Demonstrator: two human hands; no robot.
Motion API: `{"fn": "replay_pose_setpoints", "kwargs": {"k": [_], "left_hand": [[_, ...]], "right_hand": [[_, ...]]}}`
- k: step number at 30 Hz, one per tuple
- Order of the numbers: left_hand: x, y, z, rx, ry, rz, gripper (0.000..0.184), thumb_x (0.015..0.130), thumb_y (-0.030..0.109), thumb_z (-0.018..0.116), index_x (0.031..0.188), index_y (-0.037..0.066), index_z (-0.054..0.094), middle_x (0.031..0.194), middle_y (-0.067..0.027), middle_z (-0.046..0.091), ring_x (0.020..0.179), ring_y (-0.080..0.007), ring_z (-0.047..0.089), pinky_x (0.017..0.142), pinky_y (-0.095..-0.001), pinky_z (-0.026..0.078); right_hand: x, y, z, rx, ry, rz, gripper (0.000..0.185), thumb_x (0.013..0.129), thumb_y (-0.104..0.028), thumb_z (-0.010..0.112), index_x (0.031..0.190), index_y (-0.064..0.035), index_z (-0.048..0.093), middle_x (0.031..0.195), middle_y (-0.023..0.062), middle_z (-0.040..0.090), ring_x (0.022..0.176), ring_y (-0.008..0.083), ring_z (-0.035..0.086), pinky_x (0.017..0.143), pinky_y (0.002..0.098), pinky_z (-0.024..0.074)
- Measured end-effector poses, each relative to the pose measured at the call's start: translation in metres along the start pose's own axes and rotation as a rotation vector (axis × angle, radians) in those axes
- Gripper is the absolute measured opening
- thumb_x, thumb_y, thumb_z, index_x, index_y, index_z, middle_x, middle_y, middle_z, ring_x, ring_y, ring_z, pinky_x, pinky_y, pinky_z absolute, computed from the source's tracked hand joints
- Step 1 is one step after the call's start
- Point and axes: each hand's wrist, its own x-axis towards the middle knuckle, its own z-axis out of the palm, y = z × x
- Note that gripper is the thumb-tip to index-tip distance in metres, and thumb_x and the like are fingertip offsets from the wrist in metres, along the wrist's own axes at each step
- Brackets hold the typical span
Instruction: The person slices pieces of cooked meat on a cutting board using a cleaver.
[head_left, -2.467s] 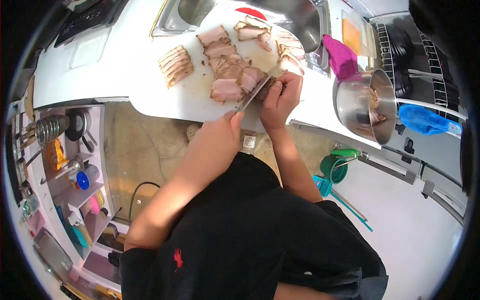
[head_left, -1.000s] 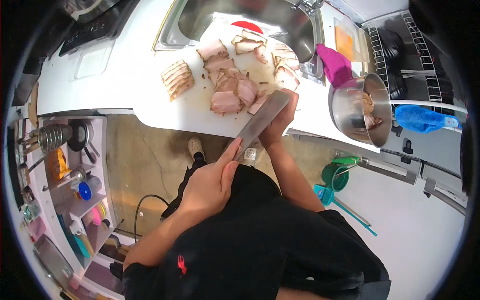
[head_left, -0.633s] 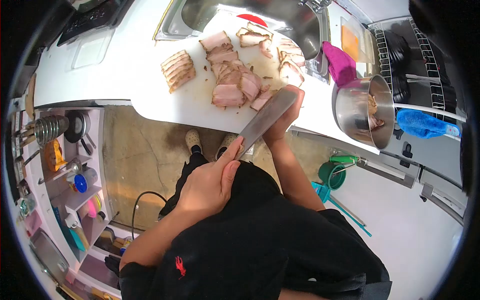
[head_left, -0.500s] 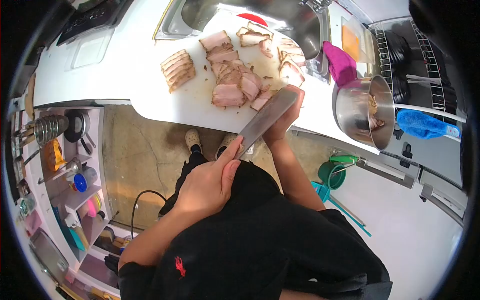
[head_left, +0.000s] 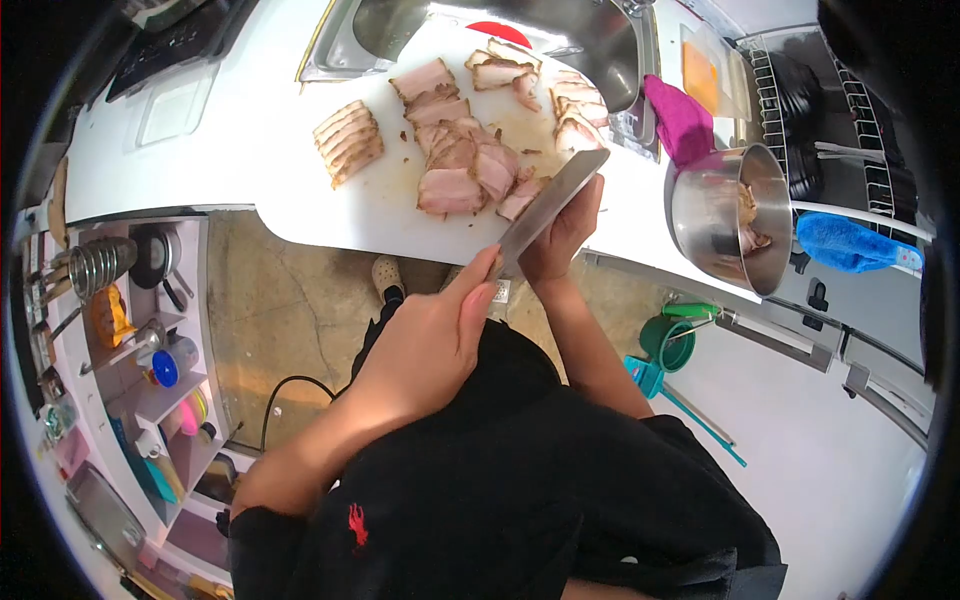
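My left hand [head_left: 430, 335] is closed round the handle of a broad-bladed kitchen knife [head_left: 555, 205]. The blade slants up and to the right over the near edge of a white cutting board [head_left: 350, 225]. Close behind the blade is my right hand [head_left: 562, 240], its fingers curled and partly covered by the steel; what they grip is hidden. A slice of cooked pork [head_left: 522, 197] lies against the blade's left side. More sliced pork [head_left: 450, 190] is heaped mid-board, with a neat row of slices [head_left: 348, 143] to the left and further slices [head_left: 578, 105] behind.
A steel sink [head_left: 600, 60] lies behind the board, with something red [head_left: 498, 33] at its edge. To the right stand a metal pot [head_left: 700, 225] holding meat pieces, a magenta cloth [head_left: 680, 120] and a blue cloth [head_left: 845, 243]. Shelves with utensils [head_left: 100, 265] are at the left.
The knife has moved forward, its tip now farther up the board, and its broad face looks narrower. My left hand has gone slightly forward with it. My right hand stays behind the blade.
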Motion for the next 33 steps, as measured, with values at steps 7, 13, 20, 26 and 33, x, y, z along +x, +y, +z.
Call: {"fn": "replay_pose_setpoints", "kwargs": {"k": [7,13,20,26,33], "left_hand": [[-0.002,0.002,-0.001,0.041,-0.044,-0.073,0.04,0.102,0.024,0.041,0.137,0.007,0.046,0.072,-0.0285,0.06,0.068,-0.0476,0.06,0.063,-0.0535,0.044],[-0.024,-0.012,-0.005,0.056,-0.062,-0.122,0.04,0.101,0.024,0.042,0.138,0.007,0.045,0.07,-0.0276,0.059,0.066,-0.046,0.06,0.062,-0.0509,0.045],[0.012,-0.008,0.002,0.029,-0.007,0.03,0.039,0.101,0.023,0.043,0.134,0.002,0.048,0.077,-0.0293,0.061,0.072,-0.0466,0.06,0.065,-0.0517,0.045],[0.024,-0.002,0.0,0.005,-0.015,0.029,0.039,0.102,0.023,0.042,0.134,0.002,0.048,0.078,-0.0308,0.06,0.075,-0.0476,0.061,0.067,-0.0513,0.045],[-0.01,-0.01,-0.008,0.062,-0.098,-0.157,0.04,0.102,0.024,0.041,0.135,0.003,0.047,0.074,-0.0303,0.059,0.069,-0.048,0.059,0.063,-0.0505,0.045]], "right_hand": [[-0.002,0.001,0.001,-0.056,0.011,-0.004,0.019,0.089,-0.015,0.055,0.096,0.001,0.048,0.084,0.013,0.044,0.075,0.0278,0.045,0.068,0.0367,0.0393],[-0.002,0.004,0.001,-0.077,0.022,-0.077,0.016,0.089,-0.014,0.051,0.094,0.0004,0.047,0.083,0.0143,0.043,0.075,0.0308,0.045,0.067,0.0394,0.0389],[0.0,-0.004,-0.002,-0.084,-0.027,0.024,0.009,0.085,0.0,0.045,0.093,0.0006,0.048,0.085,0.019,0.048,0.079,0.0372,0.048,0.071,0.0446,0.0396],[0.0,-0.005,-0.002,-0.097,-0.032,0.019,0.008,0.084,-0.002,0.045,0.091,0.0012,0.048,0.085,0.0193,0.048,0.078,0.038,0.048,0.07,0.0453,0.0393],[0.002,-0.004,-0.001,-0.084,-0.007,-0.028,0.003,0.083,-0.002,0.046,0.085,0.0006,0.046,0.083,0.0184,0.046,0.075,0.0368,0.046,0.069,0.0445,0.0387]]}}
